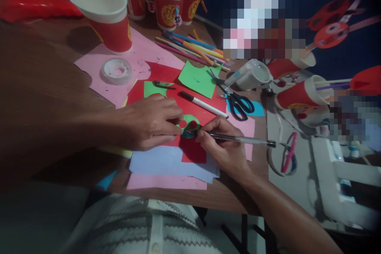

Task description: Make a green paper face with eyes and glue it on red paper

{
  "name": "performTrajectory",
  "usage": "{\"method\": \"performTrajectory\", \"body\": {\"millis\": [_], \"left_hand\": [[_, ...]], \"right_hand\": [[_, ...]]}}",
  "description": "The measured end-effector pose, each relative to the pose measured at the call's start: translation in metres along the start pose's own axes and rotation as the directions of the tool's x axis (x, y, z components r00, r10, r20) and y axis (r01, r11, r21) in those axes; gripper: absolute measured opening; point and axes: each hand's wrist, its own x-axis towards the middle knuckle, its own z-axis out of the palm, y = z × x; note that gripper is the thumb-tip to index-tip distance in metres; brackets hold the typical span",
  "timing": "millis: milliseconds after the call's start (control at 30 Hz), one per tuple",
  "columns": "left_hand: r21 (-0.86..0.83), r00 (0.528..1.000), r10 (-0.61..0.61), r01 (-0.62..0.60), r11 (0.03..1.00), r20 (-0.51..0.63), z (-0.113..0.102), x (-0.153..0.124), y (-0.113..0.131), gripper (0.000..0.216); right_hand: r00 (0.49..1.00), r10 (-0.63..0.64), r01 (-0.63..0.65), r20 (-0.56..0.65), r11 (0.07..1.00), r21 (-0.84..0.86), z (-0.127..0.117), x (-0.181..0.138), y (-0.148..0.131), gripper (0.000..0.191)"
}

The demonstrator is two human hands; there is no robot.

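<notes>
My left hand (154,123) is closed, its fingertips pinching the left edge of a small round green paper cutout (190,119) with two red dots. Between the thumb and fingers of my right hand (228,147) is a transparent pen (244,139), its tip end at the cutout and its other end pointing right. The tip itself is hidden by my fingers. Beneath both hands lie red paper (194,154) and pale blue sheets (157,162). Just above them rests a white marker (205,105) with a black cap, beside black-handled scissors (241,105).
A tape roll (116,71) sits on pink paper (149,49) near a red paper cup (110,27). Several cups with straws stand at the back, with loose coloured straws (193,47) before them. Green paper (198,79) lies mid-table. More cups (300,93) stand beyond the right edge.
</notes>
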Motion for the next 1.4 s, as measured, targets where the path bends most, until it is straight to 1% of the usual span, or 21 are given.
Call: {"method": "performTrajectory", "body": {"millis": [133,400,467,567,667,800,1000,1267,1400], "left_hand": [[0.002,1.000,-0.002,0.002,1.000,0.010,-0.0005,0.0001,0.0002,0.022],[-0.004,1.000,0.013,-0.013,1.000,-0.027,0.0027,-0.0009,-0.0016,0.021],[0.007,1.000,0.004,-0.004,1.000,-0.005,0.0017,-0.0007,-0.0008,0.022],[0.028,0.999,-0.020,0.019,0.999,0.045,-0.0006,-0.0003,0.0013,0.023],[0.029,0.998,-0.028,0.026,0.999,0.057,-0.0023,0.0000,0.0026,0.023],[0.031,0.998,-0.022,0.020,0.999,0.063,-0.0042,0.0006,0.0030,0.025],[0.030,0.995,-0.022,0.019,0.999,0.102,-0.0065,0.0024,0.0035,0.024],[0.022,0.996,-0.020,0.018,1.000,0.087,-0.0065,0.0017,0.0037,0.024],[0.014,0.998,-0.013,0.013,1.000,0.063,-0.0049,0.0012,0.0030,0.023]], "right_hand": [[1.000,0.011,-0.011,0.007,1.000,0.008,0.0001,-0.0002,-0.0001,0.011],[1.000,-0.005,0.005,0.010,1.000,-0.029,-0.0006,0.0012,-0.0010,0.010],[1.000,0.005,-0.005,0.013,1.000,-0.020,-0.0006,0.0009,-0.0006,0.009],[1.000,0.020,-0.020,0.005,0.999,0.041,0.0001,0.0004,0.0009,0.011],[1.000,0.022,-0.022,0.000,0.996,0.082,0.0009,0.0006,0.0019,0.012],[1.000,0.001,-0.001,0.014,1.000,0.031,0.0007,0.0013,0.0005,0.010],[1.000,-0.019,0.019,0.020,1.000,-0.011,-0.0012,0.0013,-0.0012,0.011],[1.000,-0.018,0.019,0.021,0.999,-0.042,-0.0022,0.0024,-0.0020,0.012],[0.999,-0.041,0.042,0.018,0.998,-0.052,-0.0021,0.0021,-0.0010,0.012]]}}
